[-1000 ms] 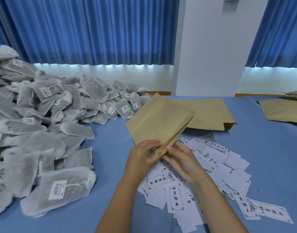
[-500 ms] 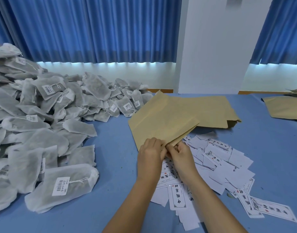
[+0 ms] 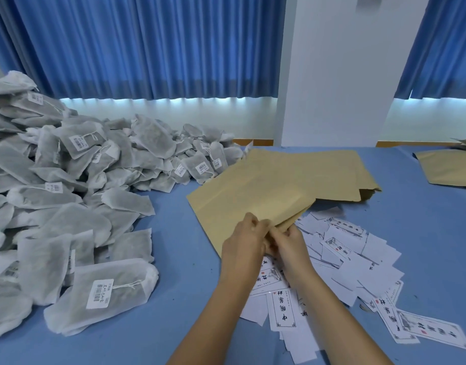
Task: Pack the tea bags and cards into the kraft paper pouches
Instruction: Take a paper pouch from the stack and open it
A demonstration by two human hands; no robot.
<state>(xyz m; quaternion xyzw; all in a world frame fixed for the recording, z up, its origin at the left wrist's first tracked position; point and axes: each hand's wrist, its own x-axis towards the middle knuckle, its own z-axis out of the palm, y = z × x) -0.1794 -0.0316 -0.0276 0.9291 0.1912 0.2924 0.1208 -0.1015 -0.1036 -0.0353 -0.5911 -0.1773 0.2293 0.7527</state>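
One head-worn view (wide-angle) looks forward and down, close over the blue table (image 3: 179, 259), facing curtains (image 3: 147, 48).

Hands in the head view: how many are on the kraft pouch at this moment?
2. The left hand grips the near edge of the kraft pouch from the left; the right hand pinches the same edge beside it, above the cards. No other hands show.

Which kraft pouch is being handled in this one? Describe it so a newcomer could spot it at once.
On the blue table, in front of the white pillar, lies a stack of kraft pouches beside scattered white cards. The handled pouch is the nearest, topmost one. Only it has its near corner pinched by the left hand and right hand.
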